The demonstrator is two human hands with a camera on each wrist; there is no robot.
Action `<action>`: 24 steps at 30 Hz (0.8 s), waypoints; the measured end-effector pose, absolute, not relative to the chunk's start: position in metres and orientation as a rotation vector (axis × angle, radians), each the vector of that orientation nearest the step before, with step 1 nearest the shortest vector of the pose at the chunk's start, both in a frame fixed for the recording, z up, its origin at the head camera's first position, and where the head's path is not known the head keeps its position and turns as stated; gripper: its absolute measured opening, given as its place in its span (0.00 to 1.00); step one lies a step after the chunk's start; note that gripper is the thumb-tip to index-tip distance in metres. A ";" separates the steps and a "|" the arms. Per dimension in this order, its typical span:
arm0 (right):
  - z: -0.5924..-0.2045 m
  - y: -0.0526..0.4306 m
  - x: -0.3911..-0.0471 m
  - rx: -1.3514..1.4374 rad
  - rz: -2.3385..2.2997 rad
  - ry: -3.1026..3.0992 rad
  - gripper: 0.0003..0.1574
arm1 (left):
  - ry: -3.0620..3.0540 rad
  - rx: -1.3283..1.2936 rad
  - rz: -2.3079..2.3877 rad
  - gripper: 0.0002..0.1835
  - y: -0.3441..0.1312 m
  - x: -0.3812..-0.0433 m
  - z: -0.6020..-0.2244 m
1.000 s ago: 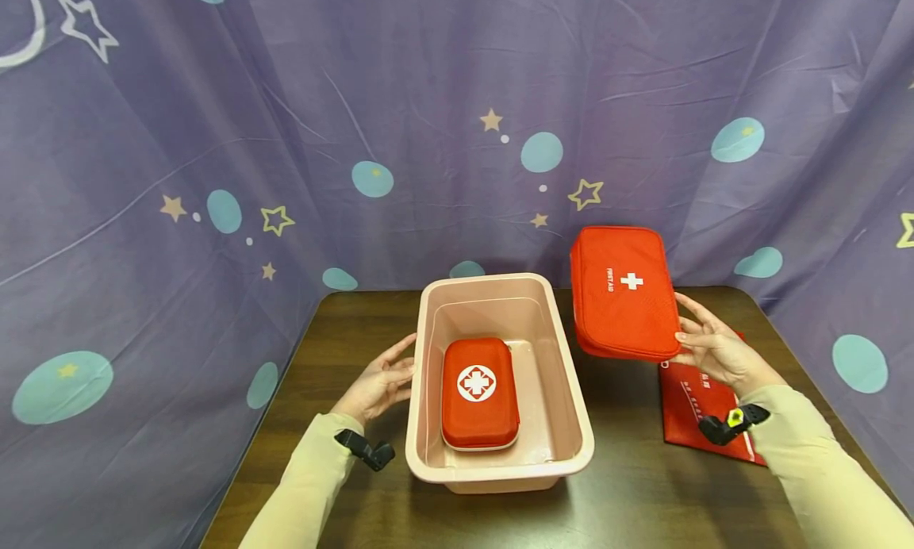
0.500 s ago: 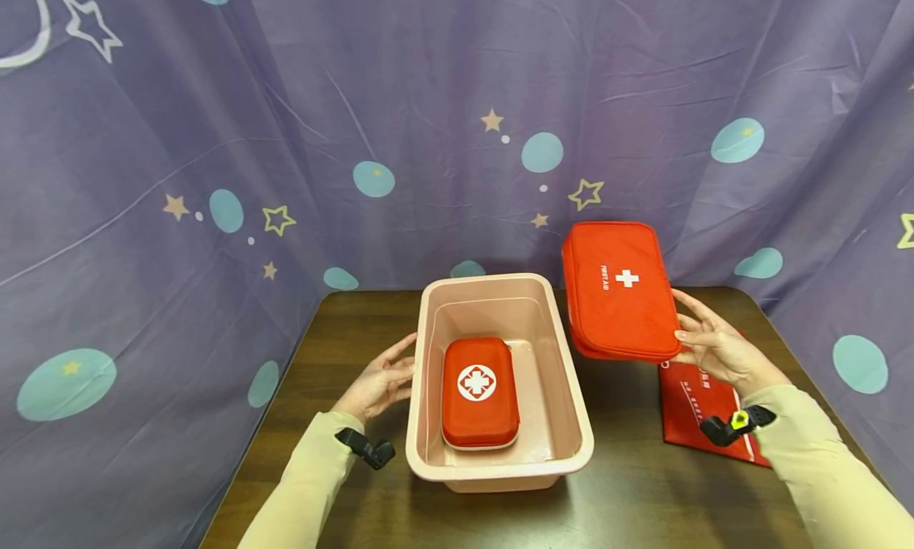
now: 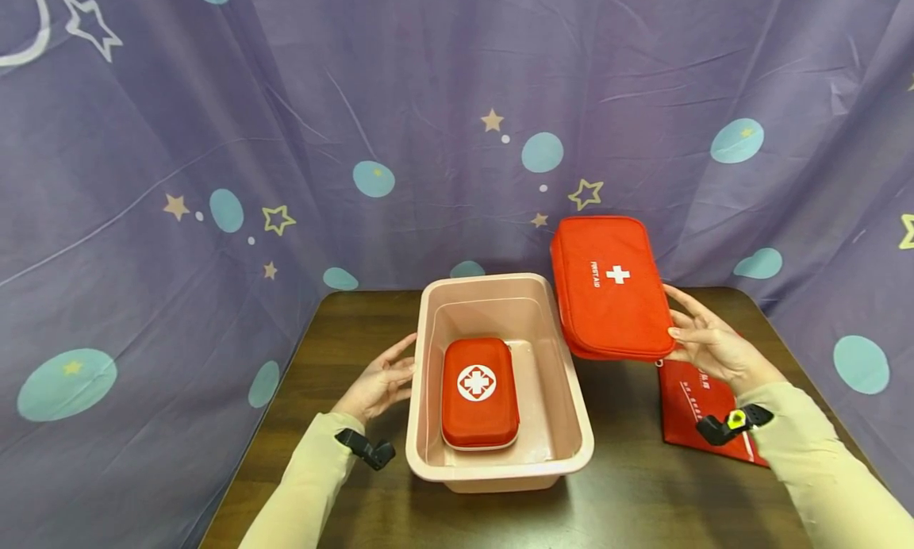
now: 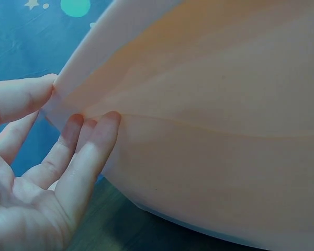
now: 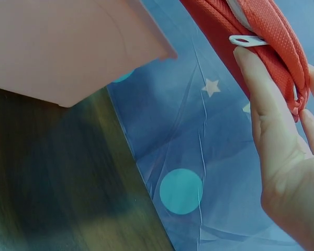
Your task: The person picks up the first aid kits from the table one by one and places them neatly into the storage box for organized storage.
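Note:
A pink plastic bin (image 3: 500, 471) stands on the table with a red first aid case (image 3: 478, 422), marked with a white cross badge, lying in its left part. My left hand (image 3: 374, 386) touches the bin's left side; the left wrist view shows its fingertips against the rim and outer wall (image 4: 209, 172). Held at its right edge by my right hand (image 3: 714, 355), a larger red first aid bag (image 3: 628, 319) hangs tilted at the bin's back right corner. The right wrist view shows fingers on both sides of that edge, beside a white zipper pull (image 5: 248, 41).
A flat red pouch (image 3: 696, 414) with white print lies at the table's right, partly beneath my right hand and wrist. A purple curtain (image 3: 443, 216) with stars closes off the back and sides of the dark wooden table (image 3: 643, 493).
My right hand has moved the first aid bag left and slightly upward, closer to the bin. My left hand, the bin and the case in it stay where they were.

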State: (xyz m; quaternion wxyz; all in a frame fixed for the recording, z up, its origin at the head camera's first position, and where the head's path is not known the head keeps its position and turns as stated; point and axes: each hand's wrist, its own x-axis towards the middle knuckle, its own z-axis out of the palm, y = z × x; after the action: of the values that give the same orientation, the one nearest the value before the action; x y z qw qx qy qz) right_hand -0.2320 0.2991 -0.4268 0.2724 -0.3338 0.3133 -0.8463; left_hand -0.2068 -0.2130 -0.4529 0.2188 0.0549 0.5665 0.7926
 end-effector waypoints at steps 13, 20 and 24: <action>-0.416 0.286 -0.228 -0.889 -2.252 0.864 0.44 | 1.585 0.140 2.186 0.38 -0.213 -0.207 -0.451; -0.413 0.276 -0.225 -0.891 -2.240 0.858 0.44 | 1.608 0.120 2.181 0.38 -0.212 -0.206 -0.449; -0.411 0.271 -0.223 -0.897 -2.232 0.885 0.44 | 1.611 0.116 2.177 0.38 -0.212 -0.205 -0.449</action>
State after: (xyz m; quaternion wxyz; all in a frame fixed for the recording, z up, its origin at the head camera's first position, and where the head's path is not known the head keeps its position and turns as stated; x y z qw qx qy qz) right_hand -0.2232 0.2707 -0.4109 0.2852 -0.3355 0.3310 -0.8346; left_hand -0.2055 -0.2116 -0.4491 0.2138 0.0419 0.5804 0.7846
